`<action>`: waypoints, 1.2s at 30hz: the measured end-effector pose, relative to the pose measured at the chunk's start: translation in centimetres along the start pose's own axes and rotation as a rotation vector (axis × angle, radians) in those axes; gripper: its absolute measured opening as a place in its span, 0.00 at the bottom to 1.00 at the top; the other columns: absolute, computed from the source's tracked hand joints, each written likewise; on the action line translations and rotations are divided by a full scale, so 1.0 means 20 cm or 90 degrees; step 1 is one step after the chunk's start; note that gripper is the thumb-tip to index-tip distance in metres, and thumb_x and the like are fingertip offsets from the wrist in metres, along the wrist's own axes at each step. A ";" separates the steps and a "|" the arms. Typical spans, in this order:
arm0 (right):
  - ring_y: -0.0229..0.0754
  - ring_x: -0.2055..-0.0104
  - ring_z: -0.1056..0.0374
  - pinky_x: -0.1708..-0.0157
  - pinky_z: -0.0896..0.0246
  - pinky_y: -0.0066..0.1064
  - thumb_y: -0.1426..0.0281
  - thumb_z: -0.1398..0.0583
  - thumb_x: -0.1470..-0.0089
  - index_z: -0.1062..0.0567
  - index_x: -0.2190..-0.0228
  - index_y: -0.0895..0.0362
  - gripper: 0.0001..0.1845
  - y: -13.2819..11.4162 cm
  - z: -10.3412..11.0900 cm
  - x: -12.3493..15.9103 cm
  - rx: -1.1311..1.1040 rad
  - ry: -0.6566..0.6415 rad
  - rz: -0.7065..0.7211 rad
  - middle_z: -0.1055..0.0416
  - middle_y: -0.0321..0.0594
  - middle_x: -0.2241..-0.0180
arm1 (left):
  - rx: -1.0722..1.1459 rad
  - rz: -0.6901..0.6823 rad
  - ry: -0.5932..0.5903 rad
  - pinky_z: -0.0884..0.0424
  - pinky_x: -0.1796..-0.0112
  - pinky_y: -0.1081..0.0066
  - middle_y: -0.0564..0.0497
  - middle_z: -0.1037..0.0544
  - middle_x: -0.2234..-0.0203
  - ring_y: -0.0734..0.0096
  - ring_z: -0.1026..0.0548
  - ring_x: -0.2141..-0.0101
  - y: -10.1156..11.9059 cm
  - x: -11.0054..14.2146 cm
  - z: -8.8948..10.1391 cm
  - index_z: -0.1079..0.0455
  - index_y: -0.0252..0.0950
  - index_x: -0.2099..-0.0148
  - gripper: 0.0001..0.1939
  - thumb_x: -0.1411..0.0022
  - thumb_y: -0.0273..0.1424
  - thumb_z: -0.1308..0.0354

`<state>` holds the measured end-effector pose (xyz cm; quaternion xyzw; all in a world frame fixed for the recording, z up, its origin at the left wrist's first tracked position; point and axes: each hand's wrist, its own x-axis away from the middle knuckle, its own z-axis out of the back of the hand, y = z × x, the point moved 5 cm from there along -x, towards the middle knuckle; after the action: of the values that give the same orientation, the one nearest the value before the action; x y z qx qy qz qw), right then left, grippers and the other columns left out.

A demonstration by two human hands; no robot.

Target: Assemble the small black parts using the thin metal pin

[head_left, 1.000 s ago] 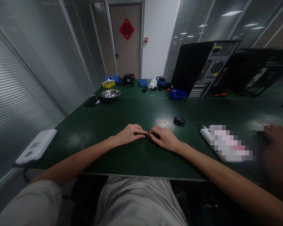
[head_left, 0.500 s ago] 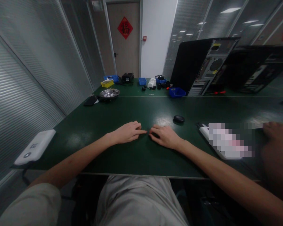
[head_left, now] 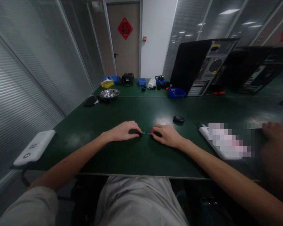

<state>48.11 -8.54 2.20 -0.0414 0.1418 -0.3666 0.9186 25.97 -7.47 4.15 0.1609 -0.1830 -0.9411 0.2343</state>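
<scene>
Low over the dark green tabletop (head_left: 122, 157), my left hand (head_left: 126, 130) has thumb and forefinger closed on a small green piece (head_left: 143, 133); only its end shows. Facing it, my right hand (head_left: 168, 135) pinches a thin, pale, metallic-looking piece (head_left: 148, 134) that points left at the green one. The two ends lie very near each other; whether they touch or form one object I cannot tell. Both pieces are too small to name. A black mouse-shaped object (head_left: 179, 119) lies just beyond my right hand.
A white device (head_left: 35, 147) lies at left; another white, partly blurred one (head_left: 207, 138) is right of my forearm. A co-worker's hand (head_left: 275, 135) is at far right. Behind are a metal bowl (head_left: 109, 94), a blue bin (head_left: 176, 92) and a black computer tower (head_left: 190, 66).
My left forefinger, stretched toward the right fingertips before, has drawn back left and now pinches with the thumb. The green piece has come into view between my hands.
</scene>
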 end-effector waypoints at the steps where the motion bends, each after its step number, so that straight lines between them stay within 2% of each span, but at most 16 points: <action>1: 0.39 0.66 0.34 0.68 0.50 0.31 0.64 0.43 0.33 0.24 0.58 0.54 0.10 0.00 0.00 0.00 -0.001 0.001 -0.001 0.27 0.40 0.61 | 0.009 -0.009 0.015 0.31 0.48 0.63 0.46 0.22 0.53 0.61 0.26 0.50 0.02 -0.01 -0.02 0.23 0.41 0.47 0.11 0.29 0.35 0.40; 5: 0.39 0.66 0.34 0.67 0.49 0.31 0.64 0.43 0.33 0.24 0.59 0.54 0.10 0.00 0.00 0.00 -0.010 0.002 -0.008 0.27 0.40 0.61 | 0.006 -0.003 0.062 0.31 0.45 0.61 0.44 0.23 0.49 0.60 0.27 0.46 0.05 -0.05 -0.10 0.25 0.38 0.46 0.11 0.28 0.33 0.42; 10: 0.39 0.66 0.33 0.67 0.48 0.31 0.64 0.43 0.34 0.23 0.58 0.54 0.09 0.00 0.00 0.00 -0.021 0.006 -0.006 0.27 0.40 0.60 | -0.022 0.022 0.027 0.29 0.49 0.64 0.44 0.22 0.52 0.62 0.24 0.52 0.01 -0.06 -0.12 0.27 0.37 0.43 0.13 0.26 0.32 0.46; 13: 0.39 0.66 0.34 0.68 0.49 0.31 0.64 0.43 0.33 0.23 0.58 0.54 0.10 0.01 0.00 0.00 -0.020 0.007 -0.010 0.26 0.40 0.60 | -0.059 0.062 0.036 0.29 0.49 0.63 0.44 0.22 0.52 0.62 0.24 0.52 -0.11 -0.03 -0.06 0.26 0.37 0.44 0.14 0.25 0.33 0.47; 15: 0.38 0.66 0.34 0.68 0.49 0.31 0.64 0.43 0.33 0.23 0.58 0.54 0.10 0.01 0.00 0.00 -0.021 0.009 -0.008 0.27 0.39 0.60 | -0.081 0.127 0.054 0.29 0.49 0.63 0.44 0.22 0.50 0.62 0.24 0.51 -0.26 0.02 0.01 0.26 0.38 0.43 0.14 0.26 0.34 0.46; 19: 0.38 0.67 0.34 0.68 0.49 0.31 0.63 0.43 0.33 0.23 0.58 0.54 0.10 0.01 0.00 0.00 -0.029 0.008 0.000 0.27 0.39 0.60 | -0.093 0.348 0.127 0.28 0.51 0.65 0.45 0.21 0.49 0.60 0.23 0.50 -0.69 0.25 0.24 0.25 0.38 0.42 0.16 0.30 0.33 0.41; 21: 0.38 0.67 0.34 0.67 0.49 0.31 0.64 0.43 0.33 0.23 0.59 0.54 0.10 0.01 0.00 0.00 -0.030 0.008 0.002 0.27 0.40 0.60 | -0.124 0.484 0.215 0.28 0.52 0.66 0.43 0.18 0.54 0.60 0.21 0.54 -0.88 0.43 0.37 0.24 0.34 0.45 0.17 0.34 0.30 0.37; 23: 0.38 0.67 0.34 0.67 0.49 0.31 0.64 0.43 0.33 0.23 0.59 0.54 0.10 0.01 0.01 0.01 -0.030 0.009 0.003 0.27 0.40 0.61 | -0.163 0.598 0.300 0.28 0.52 0.68 0.42 0.18 0.57 0.60 0.20 0.56 -1.00 0.64 0.49 0.22 0.30 0.47 0.16 0.37 0.28 0.36; 26: 0.39 0.66 0.34 0.67 0.48 0.31 0.64 0.43 0.33 0.23 0.59 0.54 0.10 0.01 0.01 0.01 -0.033 0.012 0.005 0.27 0.39 0.61 | -0.212 0.725 0.415 0.29 0.52 0.68 0.43 0.17 0.58 0.60 0.21 0.57 -1.09 0.89 0.60 0.22 0.30 0.50 0.14 0.37 0.28 0.37; 28: 0.38 0.67 0.34 0.67 0.48 0.31 0.63 0.43 0.33 0.23 0.59 0.54 0.10 0.01 0.01 0.00 -0.034 0.012 0.005 0.27 0.39 0.61 | -0.217 0.779 0.472 0.28 0.52 0.68 0.43 0.17 0.58 0.60 0.21 0.57 -1.11 0.99 0.62 0.22 0.30 0.50 0.14 0.37 0.28 0.38; 31: 0.38 0.67 0.34 0.67 0.49 0.31 0.63 0.44 0.33 0.23 0.59 0.54 0.11 0.01 0.00 0.00 -0.035 0.015 0.002 0.27 0.39 0.62 | -0.219 0.799 0.515 0.28 0.52 0.67 0.42 0.17 0.59 0.60 0.21 0.58 -1.12 1.04 0.63 0.21 0.29 0.50 0.15 0.38 0.28 0.38; 36: 0.39 0.66 0.33 0.67 0.48 0.31 0.63 0.43 0.33 0.23 0.59 0.54 0.11 0.01 0.01 0.00 -0.040 0.012 0.000 0.27 0.40 0.62 | -0.235 0.791 0.515 0.29 0.50 0.65 0.44 0.18 0.60 0.59 0.21 0.57 -1.14 1.03 0.62 0.21 0.31 0.52 0.13 0.39 0.27 0.38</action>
<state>48.26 -8.49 2.30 -0.0667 0.1621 -0.3623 0.9154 -4.91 4.37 1.01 0.3191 0.0202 -0.5191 0.7926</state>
